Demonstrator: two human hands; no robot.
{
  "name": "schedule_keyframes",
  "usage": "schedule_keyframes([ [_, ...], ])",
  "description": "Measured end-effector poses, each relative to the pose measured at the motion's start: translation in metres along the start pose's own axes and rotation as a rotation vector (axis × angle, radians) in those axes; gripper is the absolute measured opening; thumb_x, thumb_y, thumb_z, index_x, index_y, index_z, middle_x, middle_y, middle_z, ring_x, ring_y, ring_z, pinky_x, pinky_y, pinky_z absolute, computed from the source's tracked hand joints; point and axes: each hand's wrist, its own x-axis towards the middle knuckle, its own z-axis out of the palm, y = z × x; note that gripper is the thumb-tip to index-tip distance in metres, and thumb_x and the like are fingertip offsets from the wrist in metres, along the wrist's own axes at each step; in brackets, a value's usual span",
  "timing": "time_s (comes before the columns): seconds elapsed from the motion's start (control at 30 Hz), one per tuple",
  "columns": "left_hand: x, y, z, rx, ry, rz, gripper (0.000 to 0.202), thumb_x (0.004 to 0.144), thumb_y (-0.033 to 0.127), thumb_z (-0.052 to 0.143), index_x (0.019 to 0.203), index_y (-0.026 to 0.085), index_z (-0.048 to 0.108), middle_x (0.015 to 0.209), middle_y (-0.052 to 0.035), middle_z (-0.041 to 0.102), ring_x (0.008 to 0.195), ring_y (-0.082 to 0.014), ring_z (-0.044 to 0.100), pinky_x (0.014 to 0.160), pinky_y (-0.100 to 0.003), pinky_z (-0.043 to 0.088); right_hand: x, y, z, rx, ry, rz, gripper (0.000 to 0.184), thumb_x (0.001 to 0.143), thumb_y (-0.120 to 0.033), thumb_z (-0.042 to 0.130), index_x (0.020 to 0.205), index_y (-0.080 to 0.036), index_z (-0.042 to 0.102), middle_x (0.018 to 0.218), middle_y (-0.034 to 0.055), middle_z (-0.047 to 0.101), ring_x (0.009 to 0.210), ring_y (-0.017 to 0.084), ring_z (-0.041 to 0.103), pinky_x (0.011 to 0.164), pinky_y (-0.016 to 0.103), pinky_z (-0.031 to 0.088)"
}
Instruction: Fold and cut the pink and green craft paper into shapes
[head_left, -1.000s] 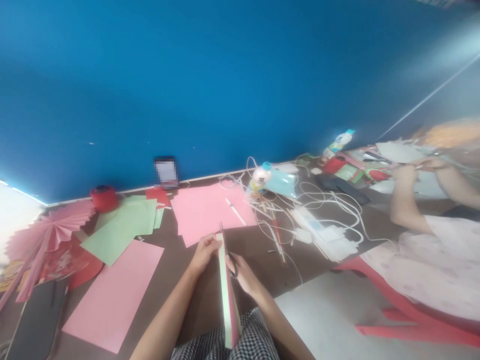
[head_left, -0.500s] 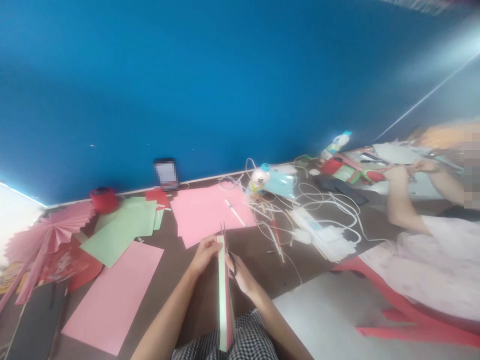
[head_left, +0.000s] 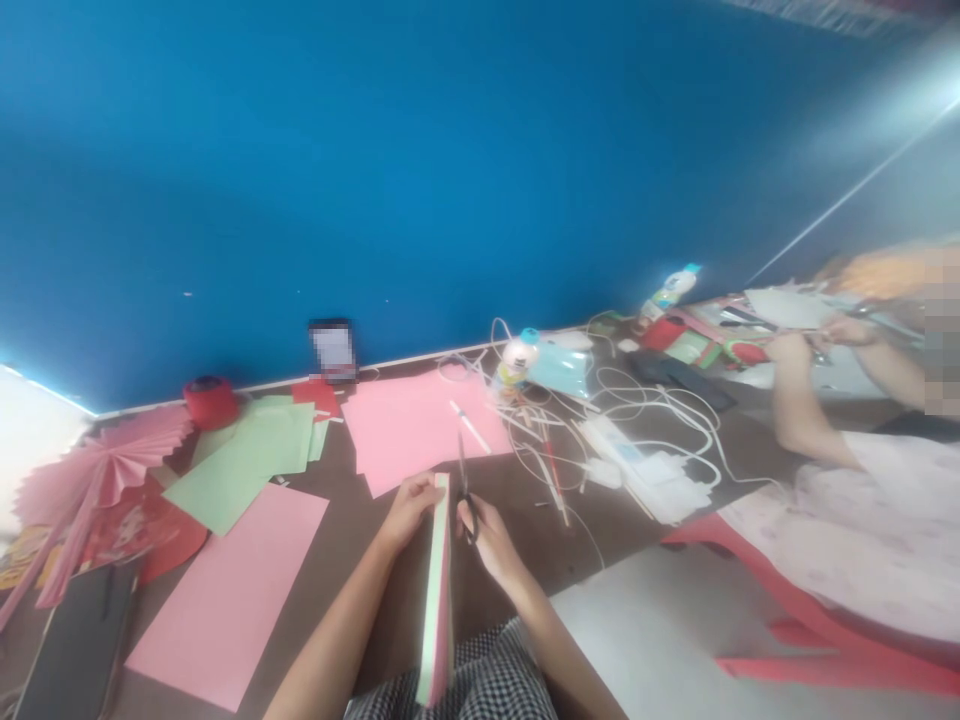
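My left hand (head_left: pixel 409 506) is closed on the far end of a long folded paper strip (head_left: pixel 435 590), pale green with pink layers along its right side. The strip runs back toward my lap. Just right of it, my right hand (head_left: pixel 486 535) grips a pair of scissors (head_left: pixel 466 500) by dark handles, blades pointing away from me. A narrow gap lies between the scissors and the strip. Beyond both hands is a large pink paper sheet (head_left: pixel 420 420) with a white pen (head_left: pixel 470 427) on it.
Pink (head_left: pixel 232 600) and green paper (head_left: pixel 240 470) lie at left, near a pink pleated fan (head_left: pixel 105 455) and a red spool (head_left: pixel 211 402). A glue bottle (head_left: pixel 517 360), white cables and a power strip (head_left: pixel 637 465) are at right. Another person's hands (head_left: pixel 795 350) work farther right.
My right hand and the scissors have moved slightly right, away from the paper strip. The strip's near end has swung left. My left hand stays in place.
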Motion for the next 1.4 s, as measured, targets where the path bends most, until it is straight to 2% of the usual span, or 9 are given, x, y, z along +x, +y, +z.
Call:
schedule_keyframes([
  [0.17,0.010,0.000,-0.009,-0.084,0.276,0.093,0.026,0.070,0.037,0.063,0.066,0.015,0.051,0.057,0.0046,0.047,0.053,-0.0072,0.048,0.054,-0.020,0.043,0.020,-0.001,-0.041,-0.133,0.108,0.028,0.040,0.083,-0.055,0.036,0.069,-0.018,0.047,0.058,-0.0008,0.050,0.048,0.011,0.041,0.047,0.023,0.031],
  [0.3,0.016,-0.001,-0.019,-0.114,0.449,0.186,0.028,0.068,0.040,0.065,0.065,0.016,0.050,0.058,0.0047,0.046,0.056,-0.0069,0.049,0.060,-0.022,0.049,0.047,-0.027,-0.098,-0.962,0.283,0.031,0.033,0.072,-0.050,0.054,0.079,-0.018,0.052,0.077,0.0061,0.056,0.070,0.020,0.051,0.062,0.030,0.037],
  [0.43,0.017,-0.004,-0.024,-0.104,0.448,0.207,0.027,0.069,0.039,0.064,0.067,0.015,0.052,0.061,0.0034,0.049,0.059,-0.0078,0.053,0.062,-0.024,0.051,0.066,-0.046,-0.143,-1.552,0.482,-0.015,0.043,0.067,-0.039,0.064,0.097,-0.011,0.050,0.099,0.0173,0.052,0.096,0.032,0.047,0.078,0.040,0.033],
  [0.63,0.020,-0.007,-0.027,-0.099,0.431,0.223,0.025,0.068,0.038,0.066,0.072,0.015,0.056,0.066,0.0010,0.056,0.063,-0.0103,0.057,0.065,-0.026,0.052,0.061,-0.040,-0.177,-1.717,0.524,-0.186,0.057,0.068,-0.023,0.062,0.117,-0.009,0.037,0.117,0.0207,0.045,0.117,0.036,0.032,0.093,0.049,0.022],
  [0.83,0.016,-0.001,-0.024,-0.152,0.440,0.289,0.025,0.069,0.037,0.066,0.073,0.015,0.053,0.066,0.0008,0.059,0.065,-0.0108,0.059,0.066,-0.027,0.052,0.060,-0.027,-0.193,-1.603,0.509,-0.203,0.067,0.069,-0.019,0.058,0.128,-0.009,0.028,0.128,0.0203,0.038,0.110,0.031,0.042,0.095,0.048,0.024],
  [0.97,0.011,0.007,-0.020,-0.219,0.472,0.288,0.026,0.069,0.037,0.066,0.075,0.016,0.052,0.076,-0.0030,0.065,0.070,-0.0129,0.063,0.065,-0.027,0.052,0.063,-0.029,-0.194,-1.374,0.549,-0.127,0.069,0.065,-0.028,0.063,0.125,-0.006,0.035,0.125,0.0227,0.041,0.111,0.033,0.043,0.092,0.045,0.030],
  [1.13,0.004,0.016,-0.020,-0.304,0.544,0.267,0.031,0.062,0.036,0.071,0.073,0.016,0.050,0.065,0.0010,0.060,0.060,-0.0102,0.061,0.059,-0.023,0.050,0.066,-0.044,-0.200,-0.810,0.163,-0.022,0.037,0.080,-0.042,0.043,0.099,-0.014,0.059,0.089,0.0115,0.063,0.080,0.023,0.059,0.068,0.033,0.044],
  [1.27,-0.003,0.019,-0.022,-0.336,0.577,0.264,0.033,0.060,0.035,0.073,0.071,0.016,0.049,0.057,0.0060,0.053,0.051,-0.0061,0.055,0.054,-0.019,0.048,0.068,-0.046,-0.202,-0.513,0.049,0.022,0.044,0.083,-0.044,0.036,0.087,-0.008,0.062,0.075,0.0131,0.064,0.065,0.021,0.059,0.054,0.029,0.043],
  [1.4,-0.007,0.018,-0.024,-0.368,0.590,0.279,0.033,0.060,0.035,0.074,0.071,0.016,0.049,0.056,0.0072,0.050,0.051,-0.0051,0.053,0.055,-0.018,0.048,0.073,-0.030,-0.194,-0.319,0.181,0.088,0.044,0.081,-0.051,0.038,0.085,-0.012,0.060,0.070,0.0101,0.063,0.053,0.017,0.055,0.045,0.025,0.039],
])
